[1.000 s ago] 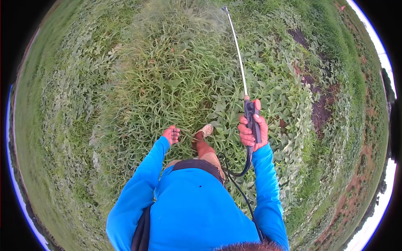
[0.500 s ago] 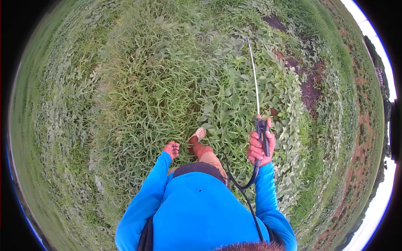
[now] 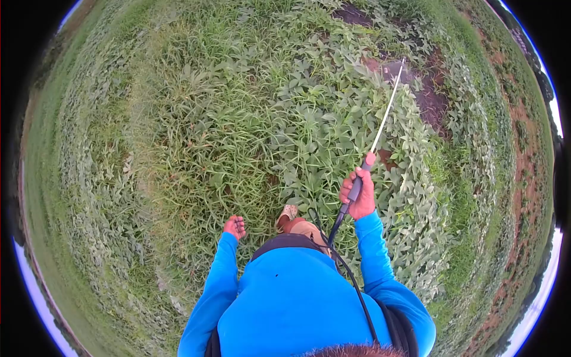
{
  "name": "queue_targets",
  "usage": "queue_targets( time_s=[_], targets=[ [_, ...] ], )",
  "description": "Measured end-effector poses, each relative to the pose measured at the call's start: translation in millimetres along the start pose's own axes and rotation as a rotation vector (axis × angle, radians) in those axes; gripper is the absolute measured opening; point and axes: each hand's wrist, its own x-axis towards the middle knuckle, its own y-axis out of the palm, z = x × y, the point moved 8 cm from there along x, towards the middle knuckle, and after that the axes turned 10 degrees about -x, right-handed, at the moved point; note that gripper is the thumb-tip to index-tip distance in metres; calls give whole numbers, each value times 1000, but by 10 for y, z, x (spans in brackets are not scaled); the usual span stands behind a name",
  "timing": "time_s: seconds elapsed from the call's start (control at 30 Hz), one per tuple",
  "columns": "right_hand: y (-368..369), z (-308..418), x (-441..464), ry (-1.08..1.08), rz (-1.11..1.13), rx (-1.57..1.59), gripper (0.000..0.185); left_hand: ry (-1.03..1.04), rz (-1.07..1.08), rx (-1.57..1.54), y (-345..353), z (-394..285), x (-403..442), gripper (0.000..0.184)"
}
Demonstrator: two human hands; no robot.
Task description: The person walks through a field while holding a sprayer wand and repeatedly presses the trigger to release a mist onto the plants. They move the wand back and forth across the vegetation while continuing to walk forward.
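Observation:
My right hand is wrapped round the dark handle of a sprayer wand. The wand's thin pale tube slants up and to the right, over leafy plants and a dark patch of soil. A black hose runs from the handle back beside my blue shirt. My left hand hangs at the left above the grass with its fingers curled, and nothing shows in it. A light shoe is visible on one foot below me.
Tall grass and broad-leaved plants cover the ground around me. Dark soil shows at the upper right. Reddish ground runs along the far right.
The wand has swung to the right, its tip moving from the grass to above the dark soil. The handle has turned in my right hand. My left hand has shifted slightly left and lower.

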Motion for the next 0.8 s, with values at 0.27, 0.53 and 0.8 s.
queue_targets(
  time_s=[0.27,0.53,0.8],
  targets=[
    [607,-137,623,267,363,105,31,62,-84,181,399,-786,-136,30],
    [1352,-416,861,675,785,270,37,119,-246,331,372,-1068,-465,27],
    [2185,-636,1033,776,930,97,41,130,-291,385,111,-1294,-803,24]
  ],
)
